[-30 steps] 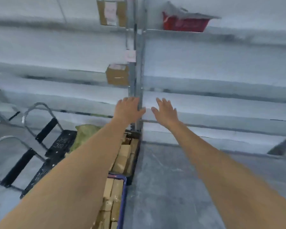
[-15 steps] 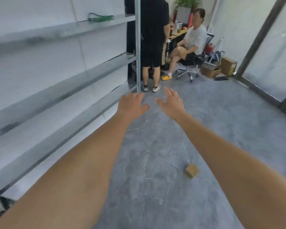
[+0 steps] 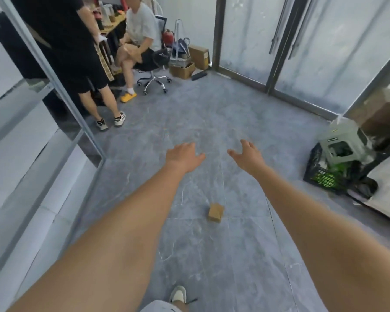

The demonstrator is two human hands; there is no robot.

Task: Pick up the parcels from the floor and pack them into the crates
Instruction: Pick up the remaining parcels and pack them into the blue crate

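My left hand and right hand hang spread, empty — reaching toward the small brown cardboard parcel on the grey marbled floor.

Small brown cardboard parcel, closed, lay alone on grey marbled floor, turned slightly askew, at six o'clock of frame centre, black crate at three o'clock, holding green items

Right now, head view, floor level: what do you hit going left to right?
Shelf frame → standing person's shoes → office chair base → small parcel → black crate.
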